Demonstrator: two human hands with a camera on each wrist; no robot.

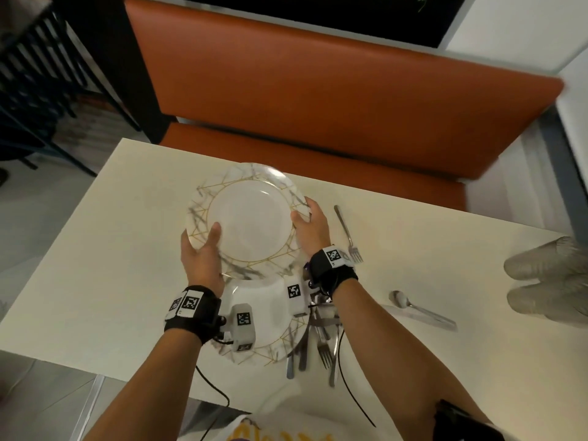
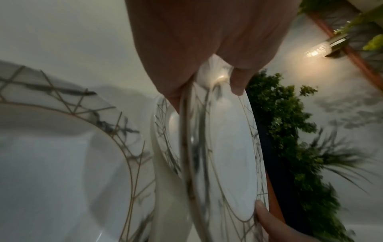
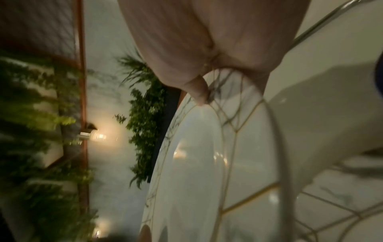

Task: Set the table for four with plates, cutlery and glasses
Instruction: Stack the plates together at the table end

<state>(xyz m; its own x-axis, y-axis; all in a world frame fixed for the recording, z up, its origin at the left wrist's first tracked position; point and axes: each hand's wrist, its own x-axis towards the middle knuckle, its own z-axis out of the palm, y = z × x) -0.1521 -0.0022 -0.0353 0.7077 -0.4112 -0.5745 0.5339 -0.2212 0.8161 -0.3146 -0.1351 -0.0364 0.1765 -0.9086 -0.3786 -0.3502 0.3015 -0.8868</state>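
Both hands hold one white plate [image 1: 251,221] with gold lines and a grey marbled rim, lifted over the cream table [image 1: 95,249]. My left hand [image 1: 203,246] grips its near-left rim, thumb on top. My right hand [image 1: 305,218] grips the right rim the same way. In the left wrist view the held plate [image 2: 228,155] stands edge-on under my thumb, with a second rim [image 2: 165,131] close under it. A matching plate [image 1: 273,316] lies at the table's near edge, also seen as the plate [image 2: 62,163] in the left wrist view. The right wrist view shows the held plate [image 3: 196,163].
A pile of cutlery [image 1: 318,338] lies right of the near plate. A fork [image 1: 348,237], a spoon [image 1: 401,300] and a knife [image 1: 426,316] lie singly to the right. Clear glasses [image 1: 547,275] sit at the right edge. An orange bench [image 1: 318,106] runs behind the table.
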